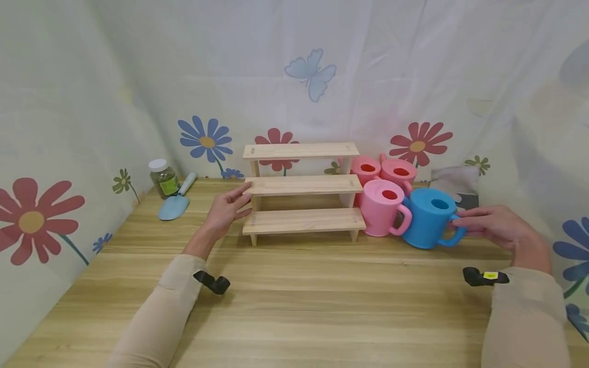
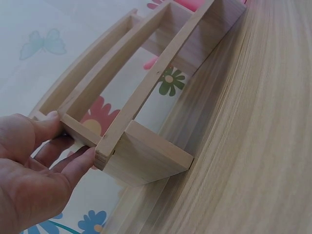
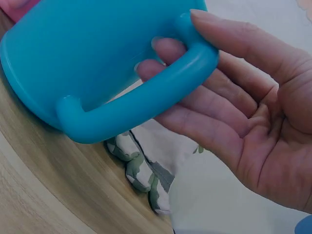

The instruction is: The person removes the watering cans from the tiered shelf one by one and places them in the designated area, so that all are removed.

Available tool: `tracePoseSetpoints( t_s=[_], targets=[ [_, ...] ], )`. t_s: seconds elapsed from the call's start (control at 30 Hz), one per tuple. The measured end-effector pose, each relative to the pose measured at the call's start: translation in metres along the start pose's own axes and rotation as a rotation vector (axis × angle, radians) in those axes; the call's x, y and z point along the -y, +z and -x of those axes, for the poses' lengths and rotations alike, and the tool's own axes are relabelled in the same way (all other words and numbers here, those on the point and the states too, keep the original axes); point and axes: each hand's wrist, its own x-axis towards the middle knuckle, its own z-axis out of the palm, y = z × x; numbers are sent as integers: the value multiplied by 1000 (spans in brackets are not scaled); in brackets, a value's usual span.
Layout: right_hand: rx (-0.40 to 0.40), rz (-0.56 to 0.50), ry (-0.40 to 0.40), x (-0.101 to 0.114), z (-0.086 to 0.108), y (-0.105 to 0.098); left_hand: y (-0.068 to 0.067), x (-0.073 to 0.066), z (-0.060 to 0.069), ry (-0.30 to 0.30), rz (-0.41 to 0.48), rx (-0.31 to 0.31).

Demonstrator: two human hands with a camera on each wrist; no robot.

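Observation:
A three-step wooden shelf (image 1: 303, 185) stands at the back middle of the table. My left hand (image 1: 225, 212) grips its left end, with the thumb by the middle step and fingers against the side in the left wrist view. On the right, my right hand (image 1: 494, 225) holds the handle of a blue watering can (image 1: 421, 225). Its fingers pass through the handle and the thumb lies on top, as the right wrist view shows. Beside that can, a light pink watering can (image 1: 377, 212) stands upright against the shelf. Two coral-pink watering cans (image 1: 397, 180) are partly hidden behind.
At the back left stand a jar (image 1: 165, 180) with a white lid and a light blue hand trowel (image 1: 173, 207). Grey-and-white fabric, seemingly gloves (image 3: 139, 173), lies behind the blue can. A flower-printed curtain (image 1: 313, 117) encloses the table (image 1: 331, 301).

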Motion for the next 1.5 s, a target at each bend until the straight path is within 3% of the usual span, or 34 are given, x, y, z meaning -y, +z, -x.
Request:
tracePoseSetpoints(
  t_s=[0.27,0.5,0.87,1.17,1.27,1.4,1.5],
  targets=[
    [24,53,51,4,-3,5,1,0,1,4,-1,-2],
    [48,70,44,6,-7,6,0,-1,2,10,-6,-1],
    [7,153,62,9,-8,13,-1,0,3,-2,6,-3],
    [21,181,53,13,-9,16,-1,-1,4,-3,18,9],
    [24,250,75,19,-6,18,-1,-1,4,-4,10,7],
    [-9,426,125,33,5,20,-1,-2,5,-7,7,6],
    [-73,549,91,48,14,24,-1,-3,6,-11,-1,6]
  ],
)
